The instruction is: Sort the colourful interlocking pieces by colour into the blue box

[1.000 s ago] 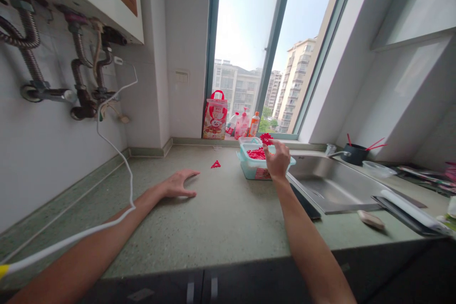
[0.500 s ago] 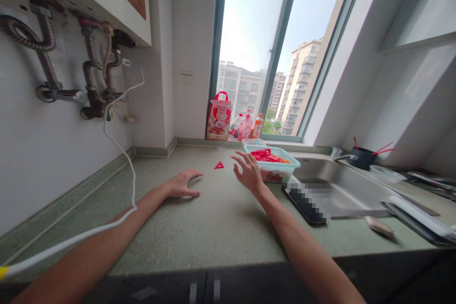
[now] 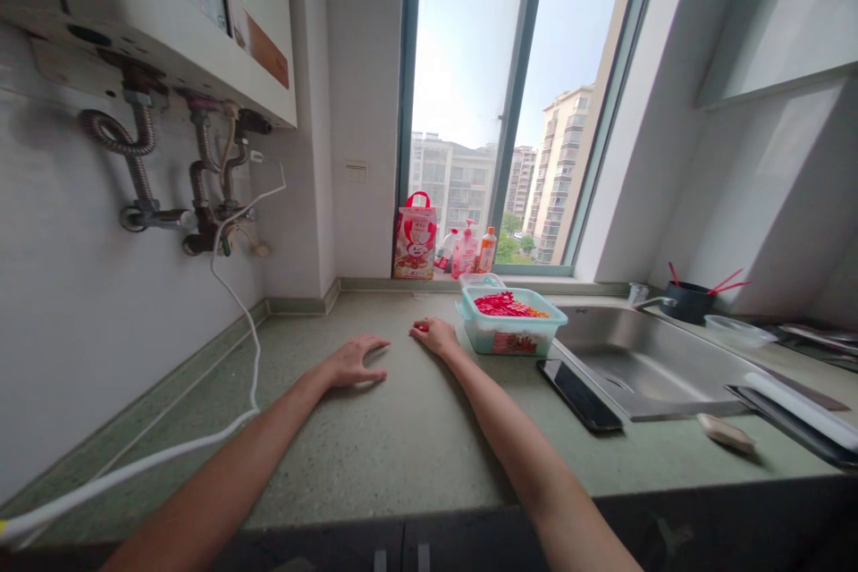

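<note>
In the head view, my right hand (image 3: 434, 336) is closed around a small red triangular piece (image 3: 421, 328) on the countertop. Its fingers cover most of the piece, so only a bit of red shows. To the left, my left hand (image 3: 357, 361) rests low over the counter, thumb and fingers spread apart and nothing between them. Right of my right hand stands a pale turquoise plastic box (image 3: 479, 335), heaped with small red pieces (image 3: 500, 304) and some orange ones at its right side.
A black phone (image 3: 580, 395) lies before the steel sink (image 3: 643, 357). A soap bar (image 3: 726, 433) sits by the front edge. Bottles (image 3: 466, 252) and a red-handled bag (image 3: 416, 241) stand on the windowsill. A white cable (image 3: 255, 357) runs down at left.
My right hand has moved left and down from beside the box and closed on the red triangular piece. My left hand stays open in about the same place. The view has tilted slightly.
</note>
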Demonstrator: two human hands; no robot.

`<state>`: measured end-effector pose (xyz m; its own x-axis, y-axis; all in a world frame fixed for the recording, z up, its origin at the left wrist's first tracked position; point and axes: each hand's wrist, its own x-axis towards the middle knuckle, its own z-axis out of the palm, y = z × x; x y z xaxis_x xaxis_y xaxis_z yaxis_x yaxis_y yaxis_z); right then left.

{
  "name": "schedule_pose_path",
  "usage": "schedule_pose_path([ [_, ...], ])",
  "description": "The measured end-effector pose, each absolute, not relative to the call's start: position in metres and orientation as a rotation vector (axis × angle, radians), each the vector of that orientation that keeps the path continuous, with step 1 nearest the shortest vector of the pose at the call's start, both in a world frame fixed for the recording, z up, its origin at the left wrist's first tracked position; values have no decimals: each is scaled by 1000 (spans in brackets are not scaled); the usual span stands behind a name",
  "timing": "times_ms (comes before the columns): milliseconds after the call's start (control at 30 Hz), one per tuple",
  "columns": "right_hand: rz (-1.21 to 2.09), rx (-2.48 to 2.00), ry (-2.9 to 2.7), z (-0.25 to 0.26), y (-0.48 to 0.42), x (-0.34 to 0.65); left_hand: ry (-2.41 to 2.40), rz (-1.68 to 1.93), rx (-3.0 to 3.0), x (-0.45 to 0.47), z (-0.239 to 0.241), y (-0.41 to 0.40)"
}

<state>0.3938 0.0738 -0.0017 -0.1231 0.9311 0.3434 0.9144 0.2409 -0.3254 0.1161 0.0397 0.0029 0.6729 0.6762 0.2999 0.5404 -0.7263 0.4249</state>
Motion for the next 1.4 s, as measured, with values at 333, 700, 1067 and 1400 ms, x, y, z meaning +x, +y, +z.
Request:
schedule_pose_path([
  [333,-59,-830,-2419,-4,-11,400,936,755,2274,107,-5,53],
  [700,-860,-1476,-1442,65,-5,529,959,722,2282,108,0,51],
  [1067,-252,-2025,-937,55,-3,611,966,804,2203,112,3,48],
  [1400,-116,-1938,-1207,57,3,588,939,889,2088,110,-5,58],
])
